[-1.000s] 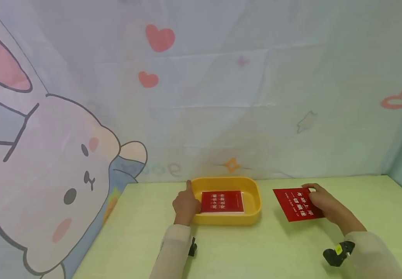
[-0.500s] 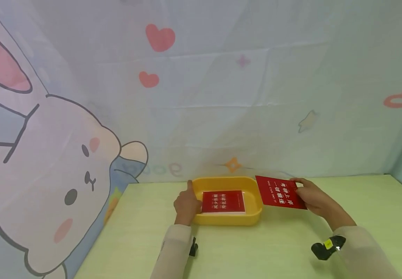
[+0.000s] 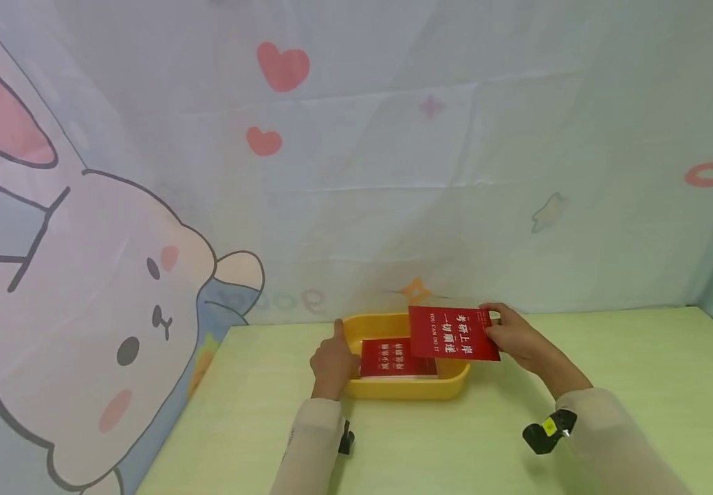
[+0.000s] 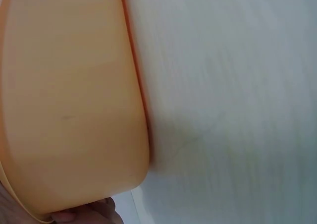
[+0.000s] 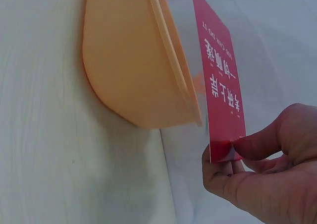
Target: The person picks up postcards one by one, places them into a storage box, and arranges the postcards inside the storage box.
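Observation:
A red card (image 3: 452,335) with white characters and "YOU CAN DO IT" is pinched by my right hand (image 3: 520,340), thumb on its printed face, as the right wrist view shows. The card slants over the right part of a yellow plastic tray (image 3: 406,390). Inside the tray lies a low stack of red printed cards (image 3: 384,359), its right end partly covered by the held card in the head view. At the tray's left end my left hand (image 3: 333,362) grips the rim, thumb on the inner side; in the left wrist view, its fingertips (image 4: 96,211) show against the outer wall.
The tray stands on a pale yellow-green table (image 3: 257,412), close to its back edge. Behind the table hangs a cloth backdrop (image 3: 368,227) with a cartoon rabbit, hearts and stars. A small black camera (image 3: 549,432) is strapped at the right wrist.
My right hand has carried the red card leftward, from the table's right side to above the tray, and turned it more level. The left hand has stayed on the tray's rim.

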Motion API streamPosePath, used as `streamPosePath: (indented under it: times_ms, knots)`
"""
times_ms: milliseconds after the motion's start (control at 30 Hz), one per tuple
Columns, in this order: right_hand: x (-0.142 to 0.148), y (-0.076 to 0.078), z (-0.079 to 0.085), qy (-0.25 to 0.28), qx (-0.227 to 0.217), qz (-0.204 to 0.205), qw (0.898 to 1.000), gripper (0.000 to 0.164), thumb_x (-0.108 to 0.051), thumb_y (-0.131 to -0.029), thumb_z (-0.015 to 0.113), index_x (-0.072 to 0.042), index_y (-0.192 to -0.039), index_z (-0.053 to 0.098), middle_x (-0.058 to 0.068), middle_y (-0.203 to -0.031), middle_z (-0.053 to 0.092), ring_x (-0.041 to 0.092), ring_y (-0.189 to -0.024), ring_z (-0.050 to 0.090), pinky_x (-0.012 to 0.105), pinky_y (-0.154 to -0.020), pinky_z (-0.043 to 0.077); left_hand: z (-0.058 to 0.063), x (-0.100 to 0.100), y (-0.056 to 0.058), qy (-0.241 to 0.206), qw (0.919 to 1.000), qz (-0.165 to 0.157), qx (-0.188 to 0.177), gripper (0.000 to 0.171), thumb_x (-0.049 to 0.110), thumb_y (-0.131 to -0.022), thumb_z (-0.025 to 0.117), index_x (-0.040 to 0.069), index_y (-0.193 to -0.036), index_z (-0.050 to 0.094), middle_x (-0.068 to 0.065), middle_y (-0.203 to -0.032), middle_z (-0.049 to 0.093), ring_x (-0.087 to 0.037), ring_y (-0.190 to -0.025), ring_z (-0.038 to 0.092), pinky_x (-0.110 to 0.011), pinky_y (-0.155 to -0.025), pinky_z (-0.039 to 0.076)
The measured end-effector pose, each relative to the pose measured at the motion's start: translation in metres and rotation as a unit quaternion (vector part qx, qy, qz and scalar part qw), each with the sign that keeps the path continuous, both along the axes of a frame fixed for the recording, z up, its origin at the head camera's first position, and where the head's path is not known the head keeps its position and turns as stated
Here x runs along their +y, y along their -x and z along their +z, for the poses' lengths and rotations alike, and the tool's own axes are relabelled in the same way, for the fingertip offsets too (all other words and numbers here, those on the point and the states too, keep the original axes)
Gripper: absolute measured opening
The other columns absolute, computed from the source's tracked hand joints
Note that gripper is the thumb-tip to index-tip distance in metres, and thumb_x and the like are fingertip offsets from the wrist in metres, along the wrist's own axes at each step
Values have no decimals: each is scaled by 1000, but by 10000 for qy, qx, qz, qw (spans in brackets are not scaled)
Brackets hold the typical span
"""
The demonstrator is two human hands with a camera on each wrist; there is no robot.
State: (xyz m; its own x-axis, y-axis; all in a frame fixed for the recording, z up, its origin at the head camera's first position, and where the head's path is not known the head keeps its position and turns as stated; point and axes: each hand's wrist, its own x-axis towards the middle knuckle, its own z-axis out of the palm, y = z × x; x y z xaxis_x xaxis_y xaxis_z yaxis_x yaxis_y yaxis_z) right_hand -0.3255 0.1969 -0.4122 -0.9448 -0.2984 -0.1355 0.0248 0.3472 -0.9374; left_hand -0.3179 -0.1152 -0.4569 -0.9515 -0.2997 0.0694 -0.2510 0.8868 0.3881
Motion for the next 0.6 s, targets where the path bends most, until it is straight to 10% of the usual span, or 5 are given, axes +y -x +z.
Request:
streamPosePath:
  times_ms: [600]
  knots:
    - [-29, -4, -1, -400, 452, -120, 9981, 54, -2, -96, 46, 4, -146, 28, 33, -132, 42, 31, -101, 58, 31, -79, 55, 2, 0, -5, -336, 9994, -25, 44, 79, 20, -84, 73, 15, -153, 33, -20, -105, 68, -30, -75, 61, -46, -73, 57]
